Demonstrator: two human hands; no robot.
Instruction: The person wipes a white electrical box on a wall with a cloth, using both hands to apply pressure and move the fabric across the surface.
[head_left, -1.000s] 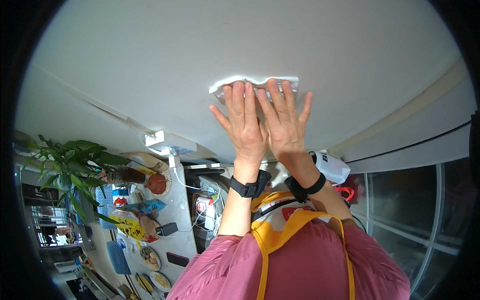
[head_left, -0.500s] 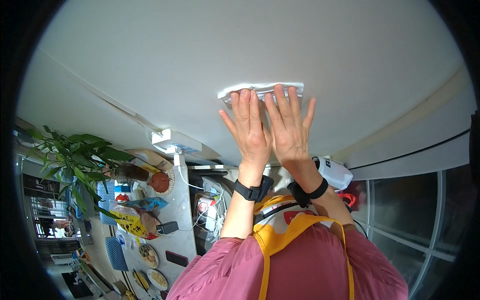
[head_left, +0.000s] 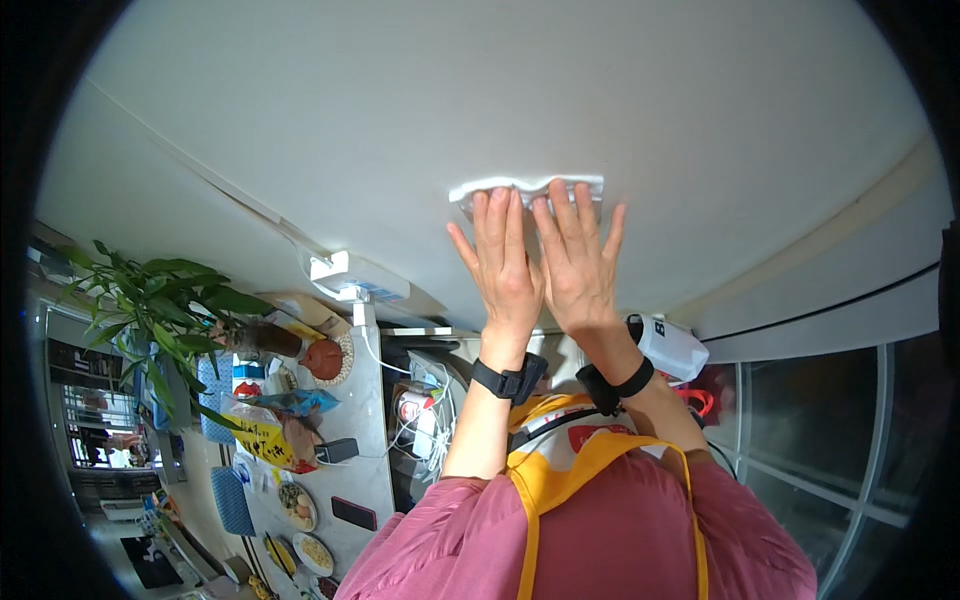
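A white cloth (head_left: 527, 188) lies flat against a broad white surface (head_left: 500, 90). My left hand (head_left: 505, 270) and my right hand (head_left: 578, 265) press on it side by side, fingers spread and pointing up. The fingertips cover the cloth's lower edge. Each wrist wears a black band. My pink sleeves and yellow apron (head_left: 590, 470) fill the lower middle of the view.
A small white box (head_left: 350, 272) with a cable is fixed on the white surface to the left. Below it a long table (head_left: 365, 440) carries dishes, a brown teapot (head_left: 322, 358), packets and phones. A leafy plant (head_left: 150, 310) stands at the left, a dark window (head_left: 850, 430) at the right.
Both hands have slid the cloth a little to the right and down across the white surface, staying pressed flat on it.
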